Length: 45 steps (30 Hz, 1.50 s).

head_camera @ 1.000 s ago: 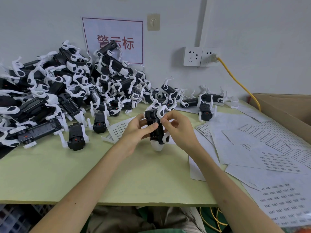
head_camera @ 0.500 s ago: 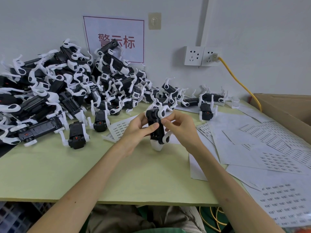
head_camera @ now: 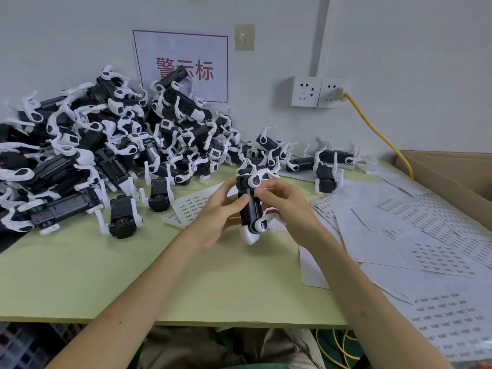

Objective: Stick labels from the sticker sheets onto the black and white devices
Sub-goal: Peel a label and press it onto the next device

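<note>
Black oblong device with white curved arms (head_camera: 250, 206), upright just above the pale green tabletop (head_camera: 133, 275), between both hands.
I see open table toward the near edge; a heaped pile of matching devices (head_camera: 106, 145) crowds the left, and white sticker sheets (head_camera: 426, 235) run off-frame on the right. The left hand (head_camera: 218, 211) grips the device's side, thumb across its front. The right hand (head_camera: 287, 206) pinches its upper edge; I cannot tell whether a label sits under those fingertips.
</note>
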Each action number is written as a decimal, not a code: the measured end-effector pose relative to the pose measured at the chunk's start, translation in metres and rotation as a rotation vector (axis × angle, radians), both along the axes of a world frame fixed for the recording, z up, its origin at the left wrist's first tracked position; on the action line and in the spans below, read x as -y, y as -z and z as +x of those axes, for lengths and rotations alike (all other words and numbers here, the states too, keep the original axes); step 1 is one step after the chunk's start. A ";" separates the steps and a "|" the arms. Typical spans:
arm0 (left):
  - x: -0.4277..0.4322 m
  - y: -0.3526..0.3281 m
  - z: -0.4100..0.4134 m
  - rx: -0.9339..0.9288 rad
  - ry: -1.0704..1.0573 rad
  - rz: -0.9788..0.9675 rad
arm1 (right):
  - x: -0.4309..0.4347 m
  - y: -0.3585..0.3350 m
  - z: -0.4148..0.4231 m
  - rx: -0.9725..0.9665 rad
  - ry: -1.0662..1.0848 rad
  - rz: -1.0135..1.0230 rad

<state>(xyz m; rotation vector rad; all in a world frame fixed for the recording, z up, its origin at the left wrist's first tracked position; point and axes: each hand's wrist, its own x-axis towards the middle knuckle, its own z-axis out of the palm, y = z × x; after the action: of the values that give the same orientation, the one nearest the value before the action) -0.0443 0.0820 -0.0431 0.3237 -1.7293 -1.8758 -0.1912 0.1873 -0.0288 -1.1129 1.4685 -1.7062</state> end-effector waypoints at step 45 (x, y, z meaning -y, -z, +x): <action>0.004 0.001 -0.003 0.097 -0.153 0.120 | 0.003 0.004 -0.005 -0.085 0.357 -0.180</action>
<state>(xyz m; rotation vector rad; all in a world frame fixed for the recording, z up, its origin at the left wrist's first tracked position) -0.0469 0.0775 -0.0444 0.5864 -1.6077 -1.8830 -0.1964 0.1841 -0.0328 -1.0733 1.6720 -2.0924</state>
